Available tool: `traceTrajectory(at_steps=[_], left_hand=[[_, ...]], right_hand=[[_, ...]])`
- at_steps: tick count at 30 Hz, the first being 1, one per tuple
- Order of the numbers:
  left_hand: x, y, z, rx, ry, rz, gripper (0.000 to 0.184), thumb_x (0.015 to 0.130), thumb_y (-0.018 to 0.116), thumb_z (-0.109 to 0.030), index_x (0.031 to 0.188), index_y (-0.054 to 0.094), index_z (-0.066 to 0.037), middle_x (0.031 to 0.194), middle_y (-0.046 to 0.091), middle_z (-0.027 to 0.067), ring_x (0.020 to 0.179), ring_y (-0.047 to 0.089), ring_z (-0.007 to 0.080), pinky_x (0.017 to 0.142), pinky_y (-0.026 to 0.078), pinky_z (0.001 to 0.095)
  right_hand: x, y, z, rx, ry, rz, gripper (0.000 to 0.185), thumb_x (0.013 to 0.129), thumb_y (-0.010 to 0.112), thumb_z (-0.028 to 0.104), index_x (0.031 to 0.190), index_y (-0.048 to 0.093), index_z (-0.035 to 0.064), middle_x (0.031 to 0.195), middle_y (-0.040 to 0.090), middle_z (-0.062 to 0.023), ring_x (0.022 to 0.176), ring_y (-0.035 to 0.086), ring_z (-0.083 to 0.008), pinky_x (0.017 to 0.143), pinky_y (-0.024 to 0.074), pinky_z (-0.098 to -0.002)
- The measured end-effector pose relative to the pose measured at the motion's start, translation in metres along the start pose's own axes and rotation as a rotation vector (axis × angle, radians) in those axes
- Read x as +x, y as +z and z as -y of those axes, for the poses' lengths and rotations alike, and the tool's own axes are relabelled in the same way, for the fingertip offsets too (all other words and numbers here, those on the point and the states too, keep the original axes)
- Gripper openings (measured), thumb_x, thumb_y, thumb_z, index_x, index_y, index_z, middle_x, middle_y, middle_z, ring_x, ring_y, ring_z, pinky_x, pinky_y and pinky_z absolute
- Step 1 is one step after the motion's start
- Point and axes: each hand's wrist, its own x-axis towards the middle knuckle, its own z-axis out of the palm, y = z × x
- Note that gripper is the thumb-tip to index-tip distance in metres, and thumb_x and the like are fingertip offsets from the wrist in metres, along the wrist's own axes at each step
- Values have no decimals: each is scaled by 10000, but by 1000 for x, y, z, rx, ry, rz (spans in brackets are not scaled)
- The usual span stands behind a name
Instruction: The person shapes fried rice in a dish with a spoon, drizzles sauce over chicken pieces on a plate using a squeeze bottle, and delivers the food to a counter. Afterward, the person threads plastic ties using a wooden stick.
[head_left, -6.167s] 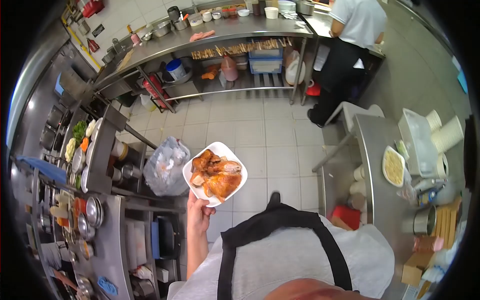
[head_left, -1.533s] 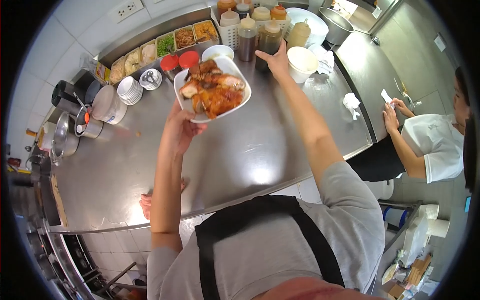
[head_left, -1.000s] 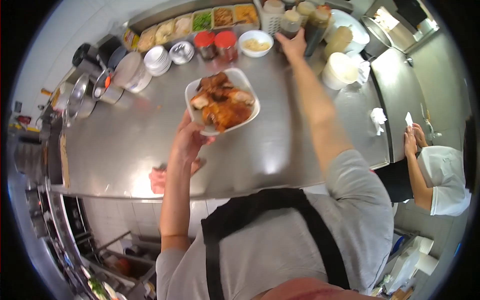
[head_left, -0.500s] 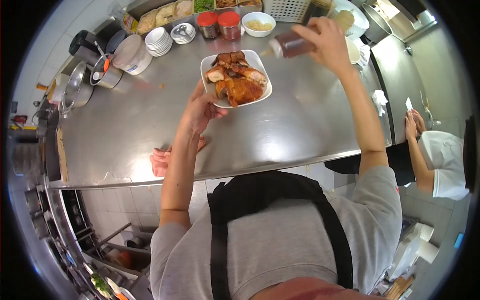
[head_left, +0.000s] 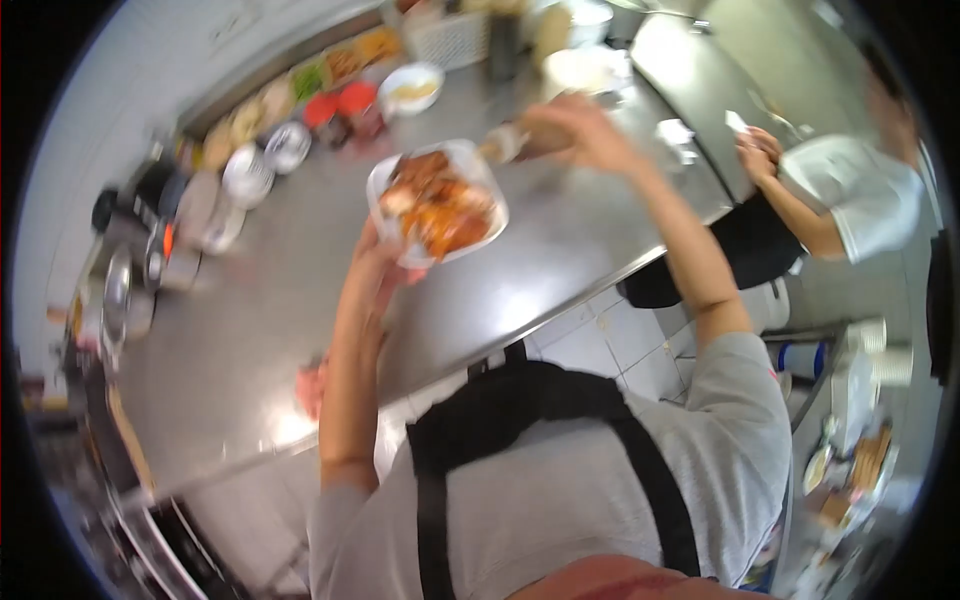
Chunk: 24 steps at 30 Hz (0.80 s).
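My left hand (head_left: pixel 382 258) grips the near left edge of a white square bowl (head_left: pixel 497 215), holding it above the steel counter. Pieces of browned roast chicken (head_left: pixel 440 205) fill the bowl. My right hand (head_left: pixel 590 135) is closed around a squeeze bottle (head_left: pixel 540 132) of dark sauce, tipped on its side. Its nozzle points left, close to the bowl's upper right rim. Motion blur hides whether any sauce comes out. A crumpled pink cloth (head_left: pixel 311 388) lies on the counter beside my left forearm.
Red-lidded jars (head_left: pixel 357 100), a white bowl of pale food (head_left: pixel 411 88) and stacked small dishes (head_left: pixel 248 177) line the back of the steel counter (head_left: pixel 270 300). Metal pots (head_left: pixel 118 295) stand at the left. A co-worker (head_left: pixel 850 190) holds something white on the right.
The whole view has turned and blurred. My right hand has brought the bottle nearer the bowl, its nozzle now almost at the rim. My left hand still holds the bowl.
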Motion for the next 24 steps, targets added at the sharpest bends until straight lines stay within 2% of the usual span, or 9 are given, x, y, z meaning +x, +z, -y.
traceTrajectory(at_steps=[2,3,9,13,15,16,18,20,24], left_hand=[[-5,6,1,-44,71,52,571,686,467,-52,1244,342,-69,953,542,92,676,571,174,430,459,253],[-3,4,3,-56,63,86,592,663,459,-39,1243,342,-61,966,535,104,707,576,188,423,456,261],[-3,45,-11,5,4,175,710,573,425,-1,1270,298,-55,987,547,150,617,609,228,425,522,252],[13,79,-3,-41,-61,294,679,608,438,9,1269,286,-40,988,551,147,642,617,203,433,537,263],[21,100,7,-54,-97,333,684,610,441,8,1273,280,-45,990,552,145,650,618,202,432,538,262],[26,111,11,-65,-126,341,679,616,445,5,1272,285,-60,993,553,137,648,618,203,434,538,268],[37,128,22,-82,-156,352,674,621,450,1,1271,290,-75,997,554,130,647,618,204,436,538,274],[47,139,37,-97,-241,397,648,654,440,-8,1273,270,-93,906,583,139,562,611,200,439,533,262],[75,150,69,-31,-351,437,672,676,431,-11,1296,218,-159,882,589,120,590,616,188,466,529,277]], right_hand=[[-9,6,0,162,11,14,691,578,739,261,1182,463,70,1028,522,-130,973,485,-292,868,374,-396],[-12,9,5,507,281,38,721,574,753,288,1190,454,60,1088,512,-120,1016,483,-274,893,376,-381],[-2,67,-23,935,469,-466,733,588,751,121,1217,381,46,1117,513,-86,1032,469,-168,903,356,-300],[-16,74,-30,761,527,-396,644,671,687,127,1230,369,83,1086,535,-96,1004,497,-172,889,372,-300],[-31,71,-44,1115,474,-273,546,730,624,133,1221,393,80,1098,539,-105,1011,505,-172,883,387,-307],[-46,73,-55,1110,482,-277,546,730,624,133,1221,393,80,1098,539,-105,1011,505,-172,883,387,-307],[-84,73,-77,557,411,-284,452,768,577,73,1200,446,74,1066,553,-71,935,528,-143,798,443,-268],[-128,24,-65,494,627,-225,368,757,577,63,1120,523,65,1014,575,-73,868,559,-139,747,473,-266],[-247,-32,-71,307,802,-553,187,780,544,53,957,602,33,818,606,-35,738,559,-98,668,464,-229]])
